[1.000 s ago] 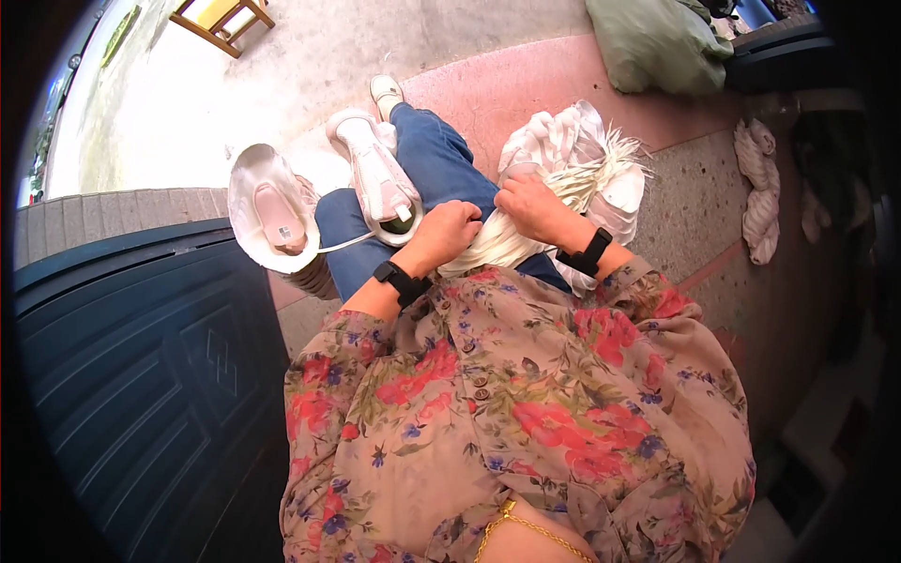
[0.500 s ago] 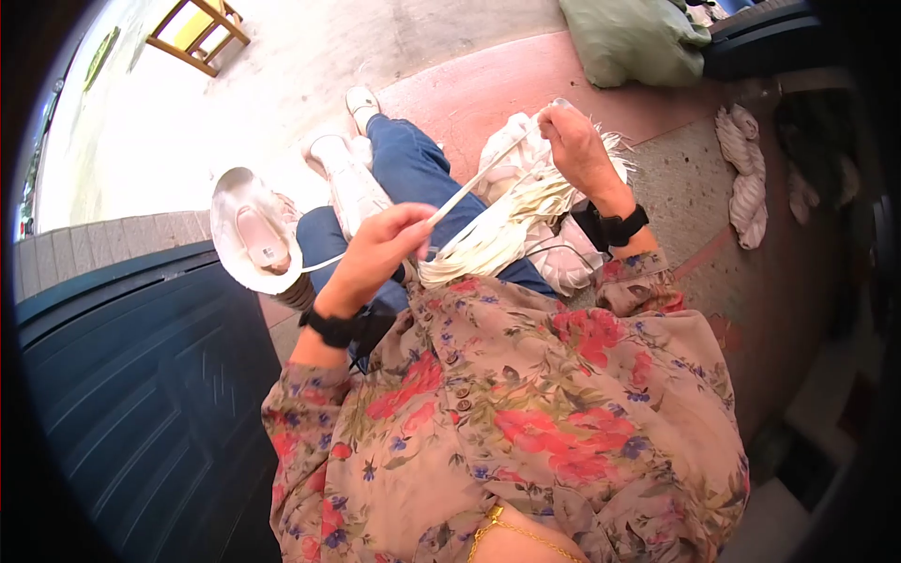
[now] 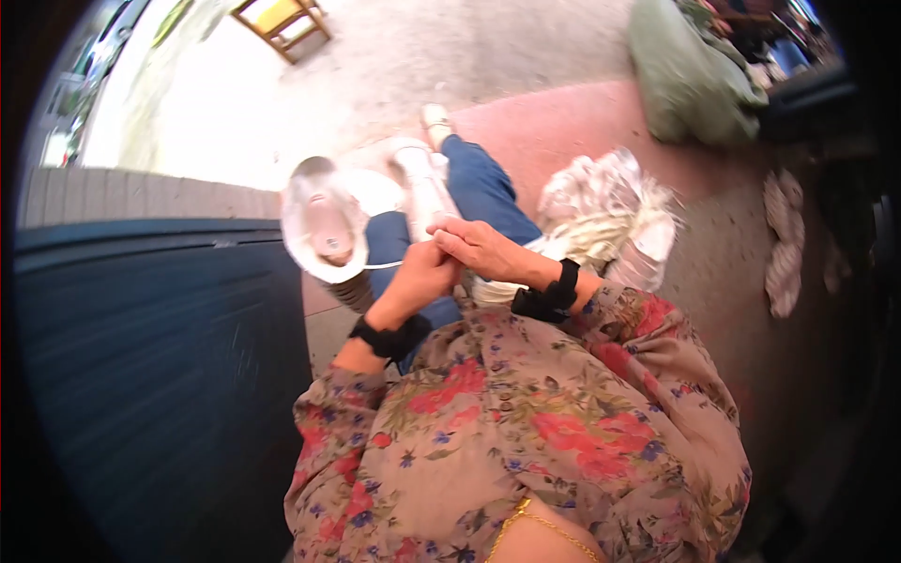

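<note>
Head view: a dark blue panel [image 3: 160,375] edges the space at the person's left, with a grey ledge [image 3: 141,197] along its top; on the right a green sack [image 3: 694,80] and a twisted pale cloth [image 3: 784,239] bound it. The widest room is ahead, where pink and pale floor [image 3: 554,113] stretches past the outstretched foot toward a wooden chair [image 3: 284,39]; around the wrists it is tighter, the lap and floral shirt [image 3: 526,432] being close. A bundle of cream strands [image 3: 584,236] lies across the lap, its long axis running under the right forearm, and its frayed ends point forward and right, beside crumpled white cloth [image 3: 587,188]. A long white piece [image 3: 427,192] lies between the legs, pointing away from the body with a slight lean left. At the far left a white oval piece [image 3: 324,220] has its long axis roughly fore and aft; a thin white strand [image 3: 383,266] leads from it toward the lap. The left hand [image 3: 422,274] and right hand [image 3: 479,246] meet over the lap, fingers curled; whether they grip anything cannot be told.
</note>
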The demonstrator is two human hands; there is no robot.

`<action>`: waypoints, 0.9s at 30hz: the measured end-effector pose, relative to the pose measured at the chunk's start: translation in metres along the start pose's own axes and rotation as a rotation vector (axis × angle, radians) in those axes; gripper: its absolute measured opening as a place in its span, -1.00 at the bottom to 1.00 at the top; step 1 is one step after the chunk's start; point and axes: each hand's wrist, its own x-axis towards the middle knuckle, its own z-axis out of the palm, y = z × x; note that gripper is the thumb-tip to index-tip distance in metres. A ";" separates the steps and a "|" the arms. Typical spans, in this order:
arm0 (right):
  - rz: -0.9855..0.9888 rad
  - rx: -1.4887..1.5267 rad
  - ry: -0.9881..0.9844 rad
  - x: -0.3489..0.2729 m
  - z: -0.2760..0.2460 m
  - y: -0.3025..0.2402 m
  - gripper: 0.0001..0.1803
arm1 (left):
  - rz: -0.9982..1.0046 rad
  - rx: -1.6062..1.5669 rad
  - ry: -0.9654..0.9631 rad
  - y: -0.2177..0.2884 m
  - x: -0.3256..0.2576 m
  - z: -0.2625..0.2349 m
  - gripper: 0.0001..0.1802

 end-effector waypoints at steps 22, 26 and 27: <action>0.201 -0.243 0.260 0.073 -0.027 0.084 -0.75 | 0.026 0.564 0.486 -0.038 0.093 -0.040 -0.71; 0.194 -0.435 0.278 0.075 -0.024 0.078 -0.76 | 0.014 0.582 0.525 -0.047 0.097 -0.046 -0.72; 0.196 -0.433 0.280 0.075 -0.024 0.077 -0.76 | 0.014 0.583 0.522 -0.046 0.099 -0.047 -0.72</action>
